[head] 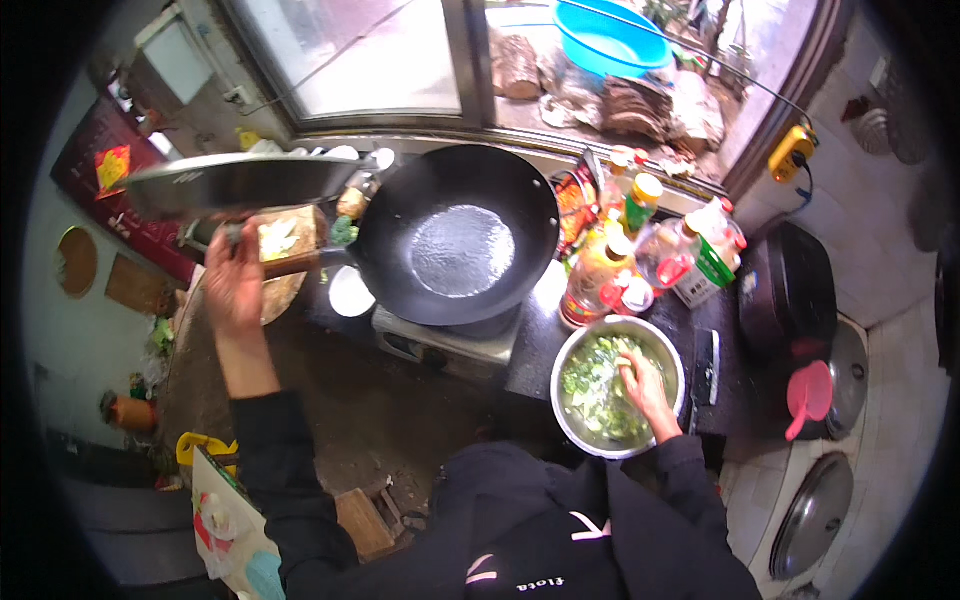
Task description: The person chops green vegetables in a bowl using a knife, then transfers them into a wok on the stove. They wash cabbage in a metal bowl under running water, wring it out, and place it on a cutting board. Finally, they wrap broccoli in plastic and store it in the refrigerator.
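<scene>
My left hand [235, 281] grips the knob of a pan lid [247, 184], raised and seen nearly edge-on to the left of the wok. The lid is slightly blurred. A black wok [457, 169] sits on a gas stove [450, 349], with shiny liquid [465, 251] in its bottom. Its handle points left. At the right, my right hand [645, 390] reaches into a steel bowl [559, 394] of chopped greens [592, 375] in liquid. Pale pieces show at its fingertips; whether they are held firmly is hard to see.
Behind the bowl crowd sauce bottles [600, 266] and a carton [701, 277]. A cleaver [705, 367] lies right of it. Pale slices lie on a cutting board [296, 225] beyond my left hand. A white bowl [351, 291] stands beside the wok. Farther right is a pink ladle [810, 394].
</scene>
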The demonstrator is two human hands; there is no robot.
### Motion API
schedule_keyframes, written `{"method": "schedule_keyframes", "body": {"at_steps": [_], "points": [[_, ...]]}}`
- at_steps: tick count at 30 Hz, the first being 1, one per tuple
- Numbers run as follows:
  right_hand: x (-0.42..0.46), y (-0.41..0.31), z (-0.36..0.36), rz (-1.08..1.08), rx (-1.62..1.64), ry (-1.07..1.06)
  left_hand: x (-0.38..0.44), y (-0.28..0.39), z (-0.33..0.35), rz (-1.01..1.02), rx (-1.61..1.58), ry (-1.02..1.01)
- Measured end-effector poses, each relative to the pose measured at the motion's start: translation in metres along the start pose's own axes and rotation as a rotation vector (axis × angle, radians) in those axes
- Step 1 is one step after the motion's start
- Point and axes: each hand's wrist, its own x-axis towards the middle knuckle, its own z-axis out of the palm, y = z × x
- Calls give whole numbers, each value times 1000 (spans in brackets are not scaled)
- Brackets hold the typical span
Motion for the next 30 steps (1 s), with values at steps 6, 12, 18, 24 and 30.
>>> {"method": "schedule_keyframes", "body": {"at_steps": [6,12,18,24,30], "points": [[7,-22,19,-57,-359,-14,-54,18,-23,-53,-174,13],[-4,-3,12,-117,-293,-170,-78,29,-26,-81,-153,2],[-45,26,-8,-5,-174,-158,-96,37,-34,-96,-170,-87],[-66,6,26,-130,-267,-218,-102,31,-26,-142,-158,-61],[-26,12,-15,-2,72,-50,-111,22,-12,-184,-253,-68]]}}
